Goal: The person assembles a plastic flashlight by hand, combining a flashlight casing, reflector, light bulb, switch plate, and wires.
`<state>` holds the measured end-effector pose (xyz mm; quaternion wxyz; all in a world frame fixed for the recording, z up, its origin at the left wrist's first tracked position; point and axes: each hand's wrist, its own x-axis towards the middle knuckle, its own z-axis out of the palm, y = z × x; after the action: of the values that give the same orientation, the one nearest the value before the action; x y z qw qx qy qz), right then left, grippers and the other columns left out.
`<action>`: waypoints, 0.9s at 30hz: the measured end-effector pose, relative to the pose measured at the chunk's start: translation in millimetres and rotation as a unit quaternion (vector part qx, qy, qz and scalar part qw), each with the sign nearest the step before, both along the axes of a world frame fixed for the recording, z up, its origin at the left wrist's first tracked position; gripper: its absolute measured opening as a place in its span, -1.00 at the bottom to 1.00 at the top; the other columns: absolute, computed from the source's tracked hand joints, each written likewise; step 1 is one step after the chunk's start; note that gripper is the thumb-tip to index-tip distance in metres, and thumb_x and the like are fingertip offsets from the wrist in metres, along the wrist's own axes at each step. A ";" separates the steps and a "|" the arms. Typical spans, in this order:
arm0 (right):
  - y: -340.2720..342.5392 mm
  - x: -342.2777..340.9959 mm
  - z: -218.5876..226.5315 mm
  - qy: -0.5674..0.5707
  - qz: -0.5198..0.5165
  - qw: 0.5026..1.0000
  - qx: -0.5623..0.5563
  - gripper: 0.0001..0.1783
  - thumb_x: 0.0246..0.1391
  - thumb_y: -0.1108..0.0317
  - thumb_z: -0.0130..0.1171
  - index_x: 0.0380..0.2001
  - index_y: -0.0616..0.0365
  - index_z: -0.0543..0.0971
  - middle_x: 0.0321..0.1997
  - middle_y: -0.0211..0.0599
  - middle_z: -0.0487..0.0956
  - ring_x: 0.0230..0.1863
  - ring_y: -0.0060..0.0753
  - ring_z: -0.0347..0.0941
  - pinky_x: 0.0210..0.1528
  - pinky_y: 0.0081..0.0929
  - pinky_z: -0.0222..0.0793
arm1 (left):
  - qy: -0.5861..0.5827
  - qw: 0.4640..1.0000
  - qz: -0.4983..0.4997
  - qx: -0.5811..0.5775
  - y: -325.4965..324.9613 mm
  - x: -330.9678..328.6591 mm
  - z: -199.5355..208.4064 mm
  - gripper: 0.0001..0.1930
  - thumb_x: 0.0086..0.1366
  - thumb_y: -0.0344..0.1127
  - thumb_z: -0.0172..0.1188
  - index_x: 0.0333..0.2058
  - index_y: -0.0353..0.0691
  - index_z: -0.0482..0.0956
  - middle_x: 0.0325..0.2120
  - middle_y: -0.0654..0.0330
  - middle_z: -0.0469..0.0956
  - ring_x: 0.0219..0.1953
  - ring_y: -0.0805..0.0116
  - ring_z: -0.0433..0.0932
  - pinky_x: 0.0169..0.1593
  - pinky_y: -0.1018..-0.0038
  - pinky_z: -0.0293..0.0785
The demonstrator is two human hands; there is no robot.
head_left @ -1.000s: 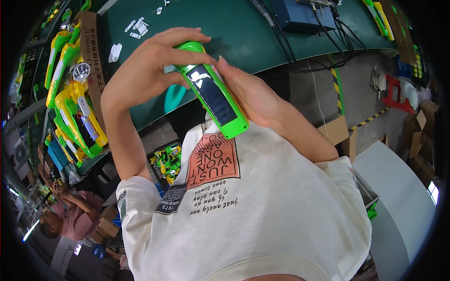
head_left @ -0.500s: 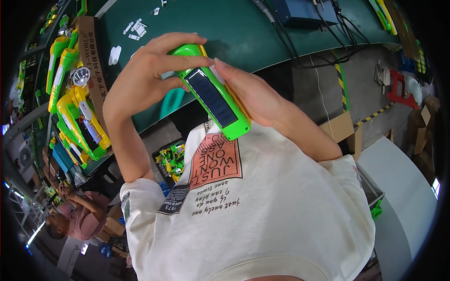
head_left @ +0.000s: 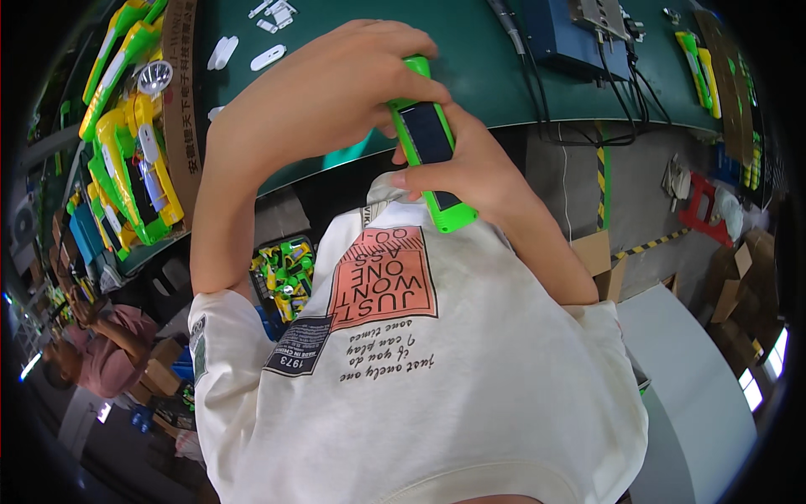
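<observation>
Between my hands is a bright green solar flashlight (head_left: 430, 139), a dark solar panel set in its side. My left hand (head_left: 369, 80) grips its far end, fingers curled over the top. My right hand (head_left: 474, 168) wraps its middle, with the thumb across the panel and the fingers behind. The light's near end points down toward my shirt. Part of the panel and the flashlight's back are hidden by my fingers. On the green table (head_left: 323, 34) beyond my left arm lie white oval covers (head_left: 269, 57) and small white parts (head_left: 275, 13).
A cardboard box (head_left: 180, 101) with yellow-green flashlights (head_left: 126, 160) stands at left. A bin of green and yellow parts (head_left: 287, 273) sits below the table. At the far right are a blue device (head_left: 564, 38) with cables and more flashlights (head_left: 698, 71). A co-worker (head_left: 105, 344) is at lower left.
The flashlight has moved away from me and slightly right, turning more upright. My right hand has shifted from its side to wrap around the middle, thumb now over the panel.
</observation>
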<state>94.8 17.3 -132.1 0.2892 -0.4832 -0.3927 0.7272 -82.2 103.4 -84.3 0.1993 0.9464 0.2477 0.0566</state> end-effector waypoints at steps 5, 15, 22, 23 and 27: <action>-3.8 12.7 -3.8 0.146 -0.034 0.986 -0.076 -0.40 -0.29 0.52 0.28 -0.07 0.34 0.36 -0.29 -0.19 0.52 -0.41 -0.31 0.53 -0.35 -0.34 0.50 | -0.101 0.989 0.013 0.112 -4.8 9.7 5.2 -0.43 -0.05 -0.55 0.32 0.03 -0.06 0.54 0.07 0.13 0.44 0.12 0.11 0.41 0.14 0.33 0.39; 6.8 18.6 -0.4 0.243 -0.095 0.964 -0.055 -0.40 -0.25 0.60 0.21 -0.03 0.28 0.33 -0.27 -0.14 0.53 -0.39 -0.25 0.56 -0.34 -0.25 0.56 | -0.384 0.860 0.334 -0.033 -84.3 10.3 -55.8 -0.63 -0.02 -0.41 0.38 -0.16 -0.24 0.59 -0.14 0.06 0.55 -0.14 0.14 0.55 -0.09 0.35 0.48; 10.8 8.8 5.0 0.209 -0.101 0.971 -0.064 -0.16 -0.27 0.60 0.18 0.22 0.25 0.23 -0.32 -0.17 0.51 -0.42 -0.28 0.54 -0.35 -0.31 0.55 | -0.398 0.859 0.320 -0.012 -78.7 3.9 -65.4 -0.69 -0.01 -0.43 0.35 -0.21 -0.23 0.60 -0.25 0.08 0.53 -0.24 0.14 0.54 -0.20 0.36 0.49; 12.2 7.6 4.8 0.205 -0.103 0.972 -0.053 -0.15 -0.28 0.60 0.15 0.24 0.26 0.22 -0.33 -0.17 0.51 -0.42 -0.28 0.55 -0.37 -0.32 0.53 | -0.352 0.865 0.354 0.054 -67.2 -4.2 -66.1 -0.73 0.02 -0.42 0.33 -0.23 -0.23 0.60 -0.27 0.09 0.54 -0.24 0.12 0.54 -0.20 0.34 0.48; 12.0 5.5 6.1 0.161 -0.122 0.979 -0.021 -0.05 -0.35 0.45 0.16 0.26 0.38 0.16 -0.35 -0.15 0.49 -0.48 -0.35 0.52 -0.45 -0.38 0.54 | -0.217 0.838 0.476 0.156 -12.4 -56.9 -73.8 -0.90 0.19 -0.39 0.19 -0.33 -0.25 0.59 -0.38 0.11 0.58 -0.31 0.09 0.54 -0.19 0.28 0.44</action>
<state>100.3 29.3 -126.1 0.4249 -0.4104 -0.2634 0.7627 -139.1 91.1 -158.1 0.0457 0.6938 0.6060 0.3865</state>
